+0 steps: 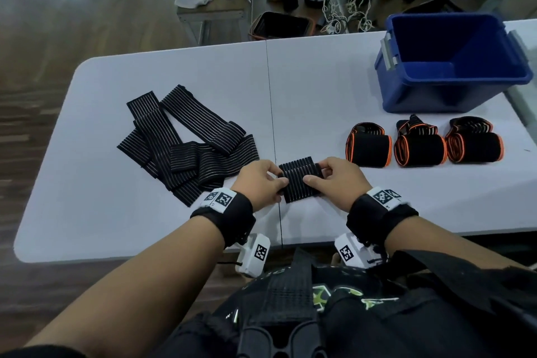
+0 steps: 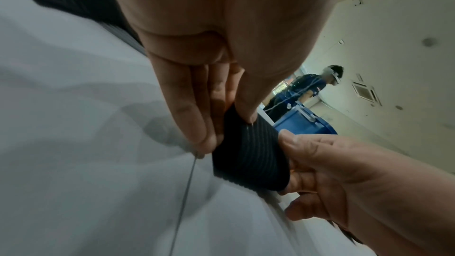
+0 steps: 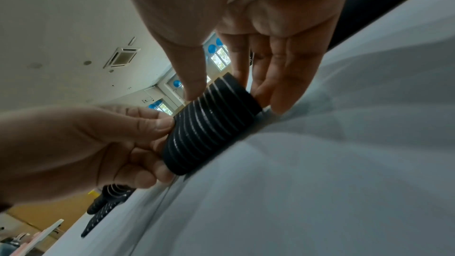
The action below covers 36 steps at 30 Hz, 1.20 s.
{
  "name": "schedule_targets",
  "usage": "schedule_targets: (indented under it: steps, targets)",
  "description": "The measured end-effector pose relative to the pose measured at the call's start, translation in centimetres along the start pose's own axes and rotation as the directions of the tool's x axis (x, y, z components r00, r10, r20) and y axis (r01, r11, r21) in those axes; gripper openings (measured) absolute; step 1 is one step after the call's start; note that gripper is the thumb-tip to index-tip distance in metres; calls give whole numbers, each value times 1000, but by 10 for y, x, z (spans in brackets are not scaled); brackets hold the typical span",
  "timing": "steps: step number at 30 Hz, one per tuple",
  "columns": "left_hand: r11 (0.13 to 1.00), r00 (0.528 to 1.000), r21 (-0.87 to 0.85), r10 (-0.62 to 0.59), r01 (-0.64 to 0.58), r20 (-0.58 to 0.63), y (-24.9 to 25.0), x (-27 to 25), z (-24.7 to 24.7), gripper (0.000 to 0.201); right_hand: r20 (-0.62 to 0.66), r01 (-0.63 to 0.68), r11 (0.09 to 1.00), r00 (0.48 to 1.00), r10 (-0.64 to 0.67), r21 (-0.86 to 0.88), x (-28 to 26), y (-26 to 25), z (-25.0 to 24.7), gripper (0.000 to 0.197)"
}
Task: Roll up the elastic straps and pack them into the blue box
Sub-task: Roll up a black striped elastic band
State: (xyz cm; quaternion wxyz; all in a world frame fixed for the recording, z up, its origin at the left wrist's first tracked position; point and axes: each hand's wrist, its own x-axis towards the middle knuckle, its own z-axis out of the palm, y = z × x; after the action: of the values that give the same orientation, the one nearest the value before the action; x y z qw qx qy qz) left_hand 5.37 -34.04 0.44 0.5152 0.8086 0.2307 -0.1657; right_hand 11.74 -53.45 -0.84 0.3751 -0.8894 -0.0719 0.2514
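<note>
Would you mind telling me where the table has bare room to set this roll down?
Bare tabletop lies between the loose striped straps and the blue box, and along the near edge right of the right hand. It is crowded around the orange-edged rolls.

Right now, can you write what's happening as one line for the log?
step: rolling | black white-striped elastic strap: rolled, on white table | left hand, right hand: pinching its ends | blue plastic box: nothing seen inside

black striped strap roll on table's near edge; blue box empty, far right.
</note>
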Motion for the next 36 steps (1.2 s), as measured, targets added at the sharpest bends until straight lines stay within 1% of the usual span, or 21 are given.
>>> schedule_targets:
  steps: [2, 4, 6, 8, 9, 10, 12, 13, 15, 17, 19, 20, 21, 22, 25, 28, 31, 33, 36]
  targets:
    - [998, 997, 56, 8, -13, 80, 5, 1, 6, 12, -14, -13, 998, 1000, 12, -61, -13, 3, -2, 36]
    - [987, 986, 148, 33, -57, 163, 14, 3, 14, 14, -53, -38, 997, 998, 34, -64, -26, 11, -7, 37]
    - [957, 966, 256, 72, -138, 248, 28, 3, 21, 15, -94, -83, 996, 992, 81, -25, -37, 23, -14, 37]
    - [918, 935, 321, 121, -233, 333, 41, 6, 31, 17, -137, -133, 991, 982, 132, 3, -48, 36, -23, 38]
    - [894, 923, 354, 143, -275, 357, 48, 8, 36, 19, -162, -157, 987, 974, 157, 14, -54, 43, -28, 38]
    - [865, 919, 389, 178, -316, 351, 54, 13, 41, 20, -189, -183, 983, 965, 184, 24, -59, 50, -34, 38]
    - [807, 915, 441, 294, -393, 277, 68, 25, 54, 17, -244, -239, 970, 939, 244, 50, -70, 65, -45, 37]
    - [787, 903, 443, 360, -429, 236, 76, 31, 60, 18, -270, -266, 962, 923, 273, 65, -75, 72, -50, 37]
    - [743, 859, 435, 468, -509, 205, 91, 43, 74, 31, -321, -308, 947, 891, 320, 89, -84, 86, -60, 38]
    - [661, 807, 472, 539, -584, 243, 103, 56, 87, 44, -362, -337, 936, 864, 351, 103, -91, 99, -69, 37]
    - [552, 768, 549, 555, -627, 319, 110, 67, 101, 50, -403, -361, 925, 834, 376, 117, -96, 113, -79, 36]
    - [502, 759, 587, 546, -635, 355, 111, 72, 105, 51, -421, -374, 919, 819, 390, 123, -98, 120, -85, 36]
    - [464, 758, 619, 534, -634, 375, 112, 75, 109, 52, -439, -388, 913, 803, 403, 128, -100, 127, -92, 36]
    - [445, 763, 643, 525, -623, 376, 113, 78, 112, 52, -455, -400, 907, 788, 414, 133, -102, 133, -98, 37]
    - [445, 786, 676, 513, -587, 345, 113, 81, 114, 53, -511, -404, 901, 747, 425, 160, -105, 153, -121, 37]
    - [445, 793, 688, 515, -573, 326, 112, 80, 113, 54, -552, -423, 895, 716, 427, 142, -102, 170, -145, 42]
    - [461, 801, 689, 514, -559, 307, 110, 78, 112, 53, -570, -441, 889, 701, 428, 125, -91, 180, -169, 49]
    - [473, 806, 686, 513, -553, 297, 112, 76, 115, 53, -583, -450, 887, 695, 421, 105, -85, 185, -183, 50]
    - [486, 821, 693, 496, -533, 283, 114, 76, 118, 52, -580, -466, 882, 701, 415, 69, -79, 189, -198, 50]
